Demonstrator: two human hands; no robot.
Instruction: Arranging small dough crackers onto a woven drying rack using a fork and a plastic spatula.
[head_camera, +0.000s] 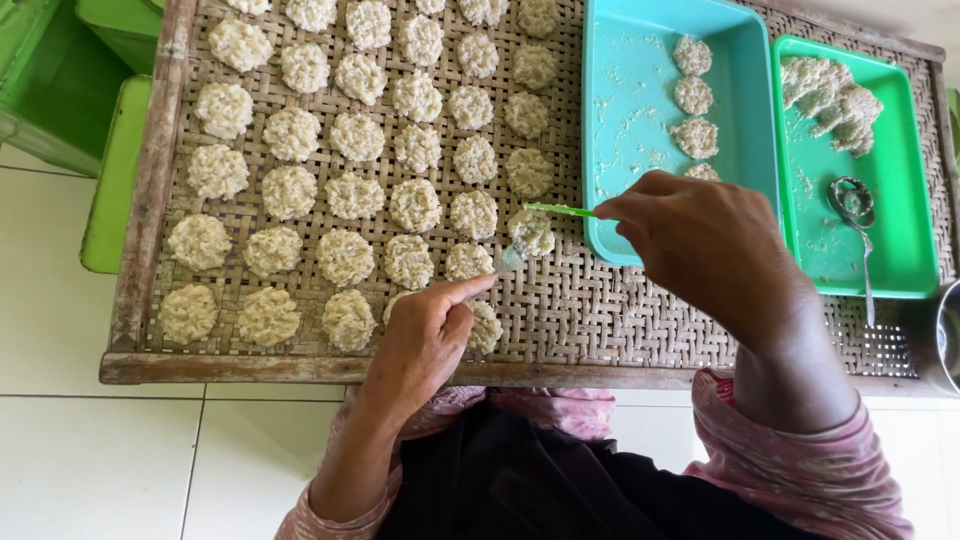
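Rows of patties on a woven tray, two smaller trays at its right end

The patties fill the woven tray from its left edge toward the middle. At the far right corner two small trays sit side by side: the inner tray holds four patties along its right wall, the outer tray a heap at its far end and a ring mould nearer.

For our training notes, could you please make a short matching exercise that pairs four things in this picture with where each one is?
Things:
1. Metal ring mould
2. Green-handled tool
3. Row of four formed cakes
4. Loose pile of mixture

Places:
A. In the turquoise tray
B. In the right hand, tip at a cake on the woven tray
C. Far end of the green tray
D. Middle of the green tray, on a thin handle

Pairs: 1-D, 2-B, 3-A, 4-C
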